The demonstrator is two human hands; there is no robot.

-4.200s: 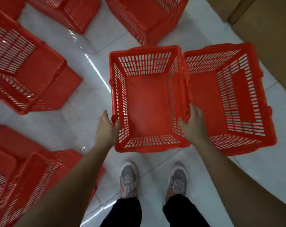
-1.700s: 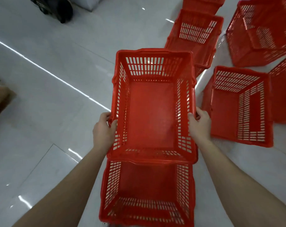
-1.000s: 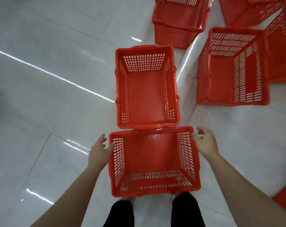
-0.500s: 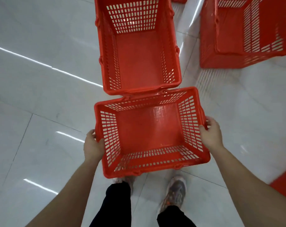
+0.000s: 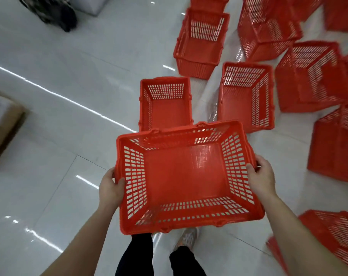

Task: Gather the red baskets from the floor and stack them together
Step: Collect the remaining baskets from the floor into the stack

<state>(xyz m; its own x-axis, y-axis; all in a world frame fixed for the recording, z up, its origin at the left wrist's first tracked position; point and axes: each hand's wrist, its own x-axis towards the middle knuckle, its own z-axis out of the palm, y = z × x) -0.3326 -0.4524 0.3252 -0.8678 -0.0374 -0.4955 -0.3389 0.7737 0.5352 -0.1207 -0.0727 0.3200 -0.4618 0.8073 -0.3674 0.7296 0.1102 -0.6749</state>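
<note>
1. Held basket (image 5: pixel 186 176): red moulded plastic, rectangular, tapering to a solid flat base; walls pierced with rows of small rectangular slots; thick rolled rim. Raised off the floor, open side up, long axis crosswise, above the legs and the grey shoe (image 5: pixel 187 239).
2. Left hand (image 5: pixel 111 188): clasped on the left short rim of the held basket, thumb hooked over the inside edge, fingers hidden beneath.
3. Right hand (image 5: pixel 261 176): clasped on the right short rim, thumb over the inside edge, fingers wrapped round the outer side.
4. Floor basket (image 5: pixel 165 104): same red slotted type, upright, just beyond the held basket; near end hidden behind its far rim.
5. Second floor basket (image 5: pixel 246 96): upright, just beside item 4 on the right.
6. Further red baskets: one upright farther back (image 5: pixel 201 42); several tipped or angled at upper right (image 5: pixel 312 76); one at lower right (image 5: pixel 328 234), blurred.
7. Floor (image 5: pixel 59 96): glossy white tiles, thin dark grout lines, streaks of reflected light.
8. Cardboard box (image 5: pixel 3 124): brown, matte, at left edge, partly cut off.
9. Dark object (image 5: pixel 55 10): upper left, blurred; kind not discernible.
</note>
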